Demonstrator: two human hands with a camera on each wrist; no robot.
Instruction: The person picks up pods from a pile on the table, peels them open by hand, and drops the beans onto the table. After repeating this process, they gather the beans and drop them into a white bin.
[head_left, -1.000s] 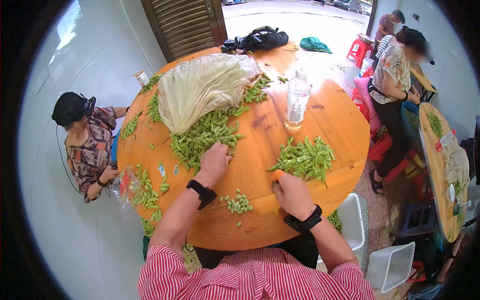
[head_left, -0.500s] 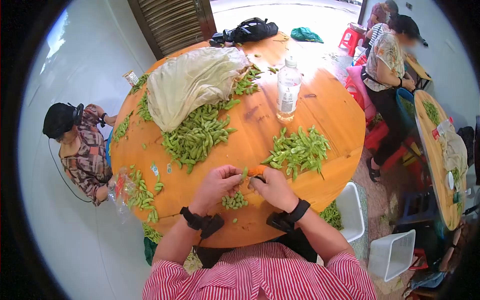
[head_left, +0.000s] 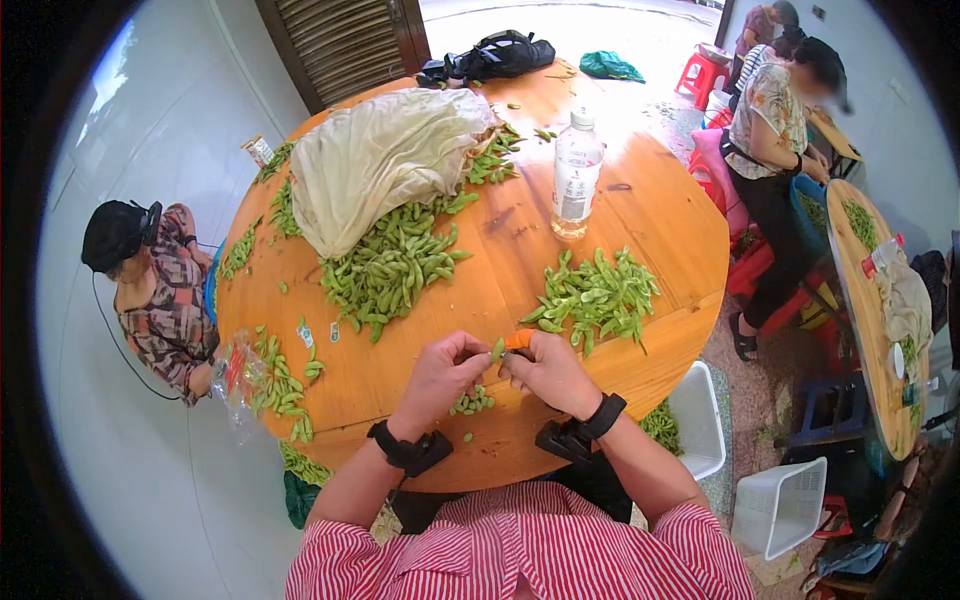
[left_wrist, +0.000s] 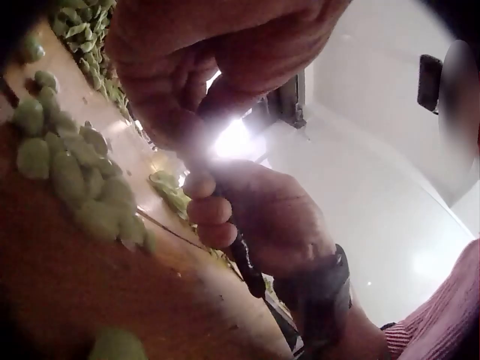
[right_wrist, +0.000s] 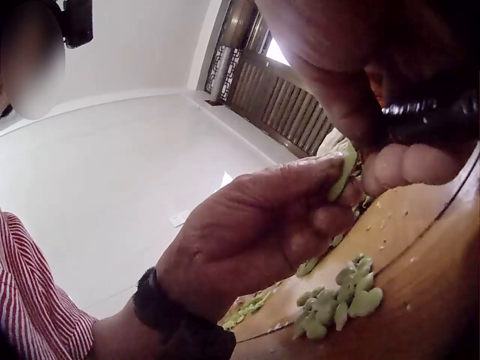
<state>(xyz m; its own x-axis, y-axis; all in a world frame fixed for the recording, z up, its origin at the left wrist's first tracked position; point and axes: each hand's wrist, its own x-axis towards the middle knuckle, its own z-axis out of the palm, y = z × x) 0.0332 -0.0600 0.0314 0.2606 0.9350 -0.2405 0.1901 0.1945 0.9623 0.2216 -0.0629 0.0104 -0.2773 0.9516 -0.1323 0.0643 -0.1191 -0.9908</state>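
Over the near part of the round wooden table (head_left: 500,455), my left hand (head_left: 435,375) pinches a green soybean pod (head_left: 498,348) between thumb and fingers. My right hand (head_left: 560,375) meets it at the pod, its curled fingers round a slim dark tool (left_wrist: 249,266), whose working end is hidden. Something orange (head_left: 518,340) covers a finger of that hand. Below the hands lies a small heap of shelled soybeans (right_wrist: 337,300). A large pile of whole pods (head_left: 390,260) is beyond my left hand, and a looser pile of paler pods (head_left: 598,300) beyond my right.
A pale cloth (head_left: 385,165) covers part of the large pile. A clear bottle (head_left: 577,185) stands upright behind the paler pods. More pods (head_left: 280,375) and a plastic bag (head_left: 237,385) lie at the left edge, near a seated person (head_left: 160,320). White baskets (head_left: 780,505) stand at lower right.
My left hand has come back from the large pile with a pod and joined my right hand, which shifted left. Over the last half second both have stayed together at the pod.
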